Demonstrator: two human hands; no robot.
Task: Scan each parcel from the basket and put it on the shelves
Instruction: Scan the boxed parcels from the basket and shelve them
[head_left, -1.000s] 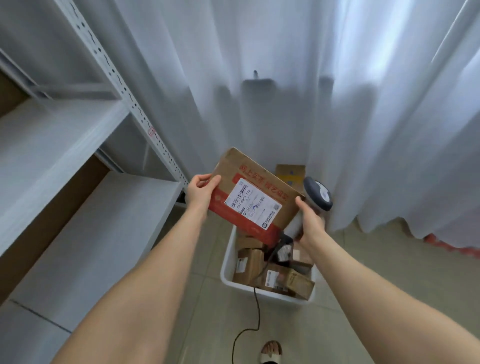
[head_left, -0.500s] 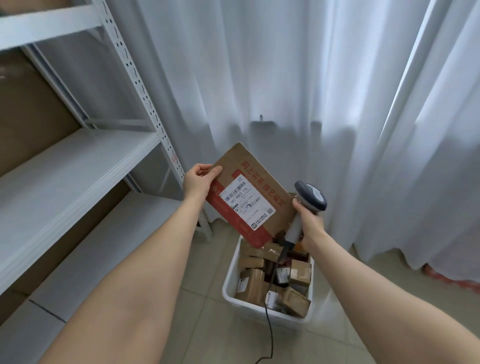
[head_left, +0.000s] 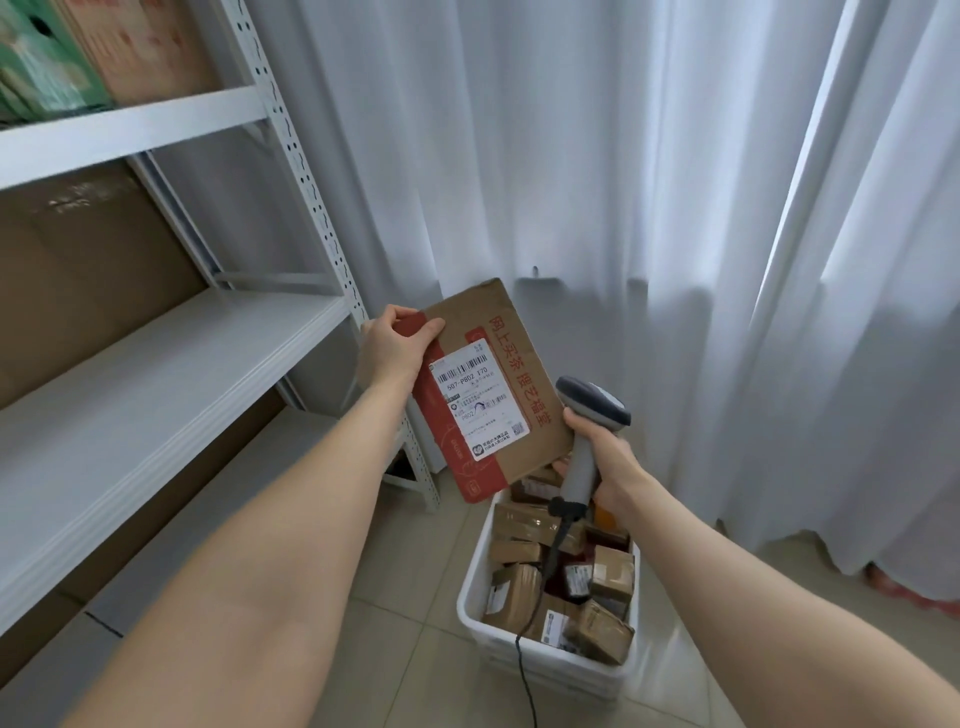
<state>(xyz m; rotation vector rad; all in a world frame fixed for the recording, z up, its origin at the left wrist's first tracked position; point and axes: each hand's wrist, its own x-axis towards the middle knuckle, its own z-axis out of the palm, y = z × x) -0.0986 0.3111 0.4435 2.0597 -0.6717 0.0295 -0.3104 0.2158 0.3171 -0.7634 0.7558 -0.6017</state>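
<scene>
White shelves stand left; their perforated corner post rises just beside the left hand, the middle shelf opening beyond it. A white basket of small parcels sits on floor tiles near the curtain. The left hand grips the top corner of a flat cardboard parcel, label up, above the basket. The right hand wraps a barcode scanner just beside the parcel's right edge.

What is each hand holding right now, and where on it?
The left hand pinches the flat cardboard parcel at its upper left corner. The right hand grips the scanner by its handle.
</scene>
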